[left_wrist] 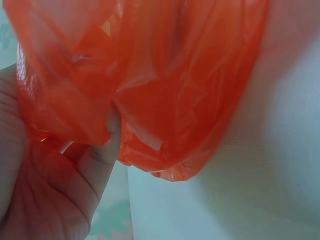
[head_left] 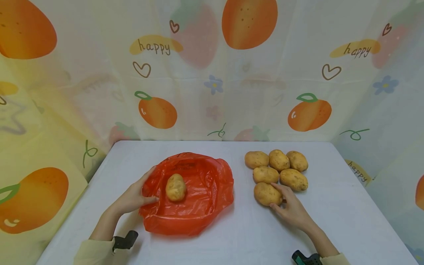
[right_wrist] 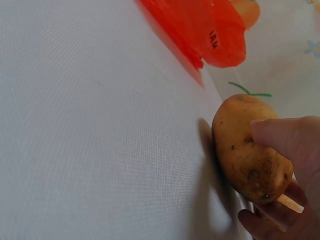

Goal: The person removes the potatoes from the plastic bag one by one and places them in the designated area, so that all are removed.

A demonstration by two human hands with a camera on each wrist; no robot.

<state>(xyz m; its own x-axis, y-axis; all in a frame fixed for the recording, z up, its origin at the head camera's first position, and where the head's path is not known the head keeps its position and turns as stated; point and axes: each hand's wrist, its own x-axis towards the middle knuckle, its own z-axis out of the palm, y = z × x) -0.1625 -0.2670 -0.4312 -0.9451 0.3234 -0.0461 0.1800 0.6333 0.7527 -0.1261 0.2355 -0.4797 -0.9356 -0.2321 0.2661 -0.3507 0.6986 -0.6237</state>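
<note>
An orange-red plastic bag (head_left: pixel 180 223) sits on the table with its mouth spread wide. One potato (head_left: pixel 176 187) lies inside it, toward the left. My left hand (head_left: pixel 134 195) grips the bag's left edge, with the thumb at the inner side and the thin film bunched between the fingers (left_wrist: pixel 95 167). Over on the right, my right hand (head_left: pixel 294 210) holds the nearest potato (head_left: pixel 266 194) of a group between thumb and fingers. In the right wrist view that potato (right_wrist: pixel 240 150) shows dark specks, and the thumb presses on its skin.
Several more potatoes, among them a front right one (head_left: pixel 293 179) and a back left one (head_left: pixel 256 159), lie close together just beyond my right hand. The white-covered table (head_left: pixel 245 239) ends at a fruit-patterned curtain (head_left: pixel 251 106) behind.
</note>
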